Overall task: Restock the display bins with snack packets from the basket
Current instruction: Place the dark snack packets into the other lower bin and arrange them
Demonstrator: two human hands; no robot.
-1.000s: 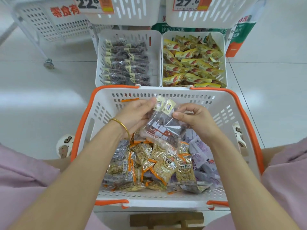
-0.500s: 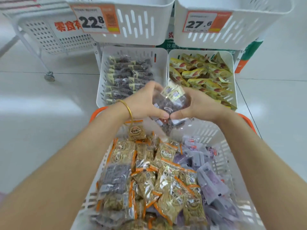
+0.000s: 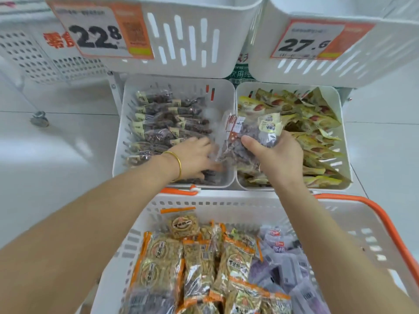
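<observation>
A white basket with an orange rim (image 3: 267, 200) sits near me, filled with orange-edged tan packets (image 3: 199, 261) and purple packets (image 3: 285, 268). Beyond it stand two white display bins. The left bin (image 3: 127, 132) holds rows of clear packets of dark snacks (image 3: 163, 123). The right bin (image 3: 340, 141) holds yellow packets (image 3: 317, 123). My right hand (image 3: 276, 155) grips a clear packet of dark snacks (image 3: 251, 132) over the wall between the two bins. My left hand (image 3: 195, 157) reaches into the left bin's near right part, fingers blurred against the packets there.
Two upper white bins overhang the lower ones, with price tags 22.8 (image 3: 99, 32) and 27.6 (image 3: 310, 41). A white wheeled rack (image 3: 40, 60) stands at the left on the pale tiled floor, its caster (image 3: 39, 118) beside the left bin.
Both hands have moved forward from above the basket to the lower bins. The packet, held by both hands before, is now in my right hand alone; my left hand dropped into the left bin.
</observation>
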